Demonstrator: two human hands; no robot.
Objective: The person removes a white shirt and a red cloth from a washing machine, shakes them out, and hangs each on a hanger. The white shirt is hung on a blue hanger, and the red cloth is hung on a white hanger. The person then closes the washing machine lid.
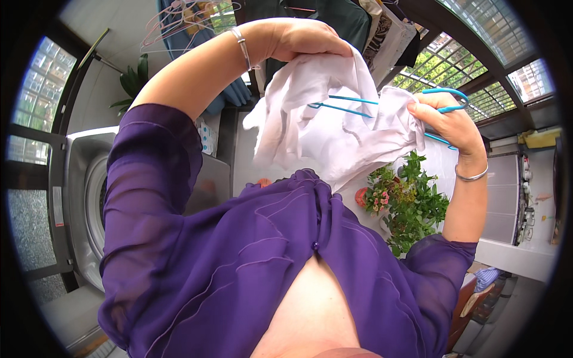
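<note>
A white garment (313, 129) hangs in loose folds between my two hands in front of my chest. My left hand (309, 40) grips its upper edge from above, fingers bent down over the cloth. On the right, my right hand (441, 116) pinches another edge of the garment between thumb and fingers. That same hand is around a blue clothes hanger (353, 99), whose hook (463, 97) curves out above the knuckles. Parts of the hanger's bars show in the garment's opening, and one end sticks out below the right hand. Cloth hides the rest of the hanger.
Clothes (335, 22) hang overhead beyond my hands, with several pink and white hangers (183, 18) at upper left. A front-loading washing machine (89, 188) stands at left. Leafy potted plants (412, 197) are on the floor at right. Barred windows (447, 62) line the right side.
</note>
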